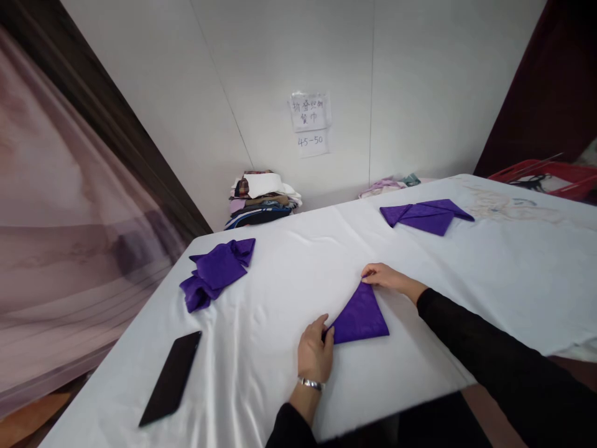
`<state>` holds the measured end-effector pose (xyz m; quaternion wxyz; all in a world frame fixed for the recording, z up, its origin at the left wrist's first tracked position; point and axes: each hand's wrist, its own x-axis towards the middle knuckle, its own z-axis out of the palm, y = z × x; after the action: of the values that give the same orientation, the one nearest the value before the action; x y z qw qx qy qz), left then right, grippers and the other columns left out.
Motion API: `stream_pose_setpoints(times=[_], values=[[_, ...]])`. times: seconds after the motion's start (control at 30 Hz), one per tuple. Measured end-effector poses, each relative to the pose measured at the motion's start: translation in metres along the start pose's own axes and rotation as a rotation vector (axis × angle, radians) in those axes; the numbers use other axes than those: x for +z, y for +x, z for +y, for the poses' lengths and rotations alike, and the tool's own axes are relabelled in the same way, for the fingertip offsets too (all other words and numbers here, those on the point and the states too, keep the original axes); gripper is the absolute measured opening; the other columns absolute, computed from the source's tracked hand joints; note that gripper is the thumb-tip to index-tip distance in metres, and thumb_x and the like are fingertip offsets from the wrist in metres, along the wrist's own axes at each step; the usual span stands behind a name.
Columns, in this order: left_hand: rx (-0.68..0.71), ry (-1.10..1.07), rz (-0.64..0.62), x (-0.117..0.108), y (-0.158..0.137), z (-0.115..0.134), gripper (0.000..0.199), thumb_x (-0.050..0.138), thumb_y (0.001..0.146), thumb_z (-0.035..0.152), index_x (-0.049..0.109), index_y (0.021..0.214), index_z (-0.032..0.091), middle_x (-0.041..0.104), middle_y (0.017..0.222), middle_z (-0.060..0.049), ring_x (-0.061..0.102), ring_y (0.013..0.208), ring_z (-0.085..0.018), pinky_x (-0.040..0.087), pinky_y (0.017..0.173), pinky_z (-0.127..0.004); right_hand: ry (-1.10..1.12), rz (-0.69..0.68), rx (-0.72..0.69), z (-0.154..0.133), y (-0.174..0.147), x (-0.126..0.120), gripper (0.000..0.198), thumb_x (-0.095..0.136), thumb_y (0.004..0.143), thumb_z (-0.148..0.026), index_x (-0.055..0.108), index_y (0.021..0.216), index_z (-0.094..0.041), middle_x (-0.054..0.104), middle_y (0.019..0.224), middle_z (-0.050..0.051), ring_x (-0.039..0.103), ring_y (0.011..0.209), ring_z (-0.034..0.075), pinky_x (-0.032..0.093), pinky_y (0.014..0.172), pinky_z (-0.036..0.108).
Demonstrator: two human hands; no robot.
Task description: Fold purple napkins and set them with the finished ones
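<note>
A purple cloth napkin (361,316), folded into a triangle, lies on the white-covered table (289,280) in front of me. My left hand (316,350), with a silver bracelet at the wrist, pinches its left corner between thumb and fingers. At the top corner, my right hand (383,276) grips the cloth with its fingertips. The napkin's lower right corner rests on the table, touched by neither hand. Farther back to the right lies another folded purple napkin (426,216). Several crumpled purple cloths (219,270) are heaped at the left.
A black phone-like slab (171,378) lies near the table's left edge. Behind the table stand a stack of folded clothes (261,199) and some pink cloth (385,185). A red basket (555,177) is at the far right. Paper signs (311,124) hang on the wall.
</note>
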<state>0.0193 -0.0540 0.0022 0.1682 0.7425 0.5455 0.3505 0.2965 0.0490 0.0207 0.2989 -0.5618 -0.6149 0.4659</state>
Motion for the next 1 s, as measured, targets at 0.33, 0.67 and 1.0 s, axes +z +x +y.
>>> stream_pose_setpoints(times=[0.33,0.67,1.0], values=[[0.046,0.038,0.011,-0.002,-0.001,0.006,0.024,0.048,0.083,0.028,0.058,0.103,0.018,0.064,0.079,-0.003,0.059,0.076,-0.016,0.05,0.073,-0.033,-0.073,0.064,-0.017,0.0,0.004,0.004,0.009,0.058,0.066,-0.024,0.06,0.068,-0.016,0.057,0.059,-0.001,0.05,0.051,0.011,0.037,0.048,0.022],[0.052,0.078,-0.077,-0.01,0.001,0.016,0.016,0.046,0.084,0.026,0.061,0.084,0.021,0.062,0.078,-0.002,0.057,0.076,-0.016,0.047,0.072,-0.033,-0.1,0.113,0.104,-0.005,-0.016,-0.002,0.024,0.054,0.077,-0.041,0.056,0.071,-0.017,0.059,0.057,0.001,0.052,0.045,0.01,0.035,0.041,0.021],[0.096,0.06,-0.15,-0.003,0.042,0.046,0.025,0.043,0.085,0.028,0.06,0.102,0.019,0.063,0.099,-0.006,0.056,0.093,-0.019,0.044,0.085,-0.036,0.003,0.109,0.05,-0.008,-0.018,0.012,0.016,0.056,0.073,-0.02,0.052,0.088,-0.017,0.054,0.049,-0.006,0.05,0.041,0.01,0.038,0.043,0.021]])
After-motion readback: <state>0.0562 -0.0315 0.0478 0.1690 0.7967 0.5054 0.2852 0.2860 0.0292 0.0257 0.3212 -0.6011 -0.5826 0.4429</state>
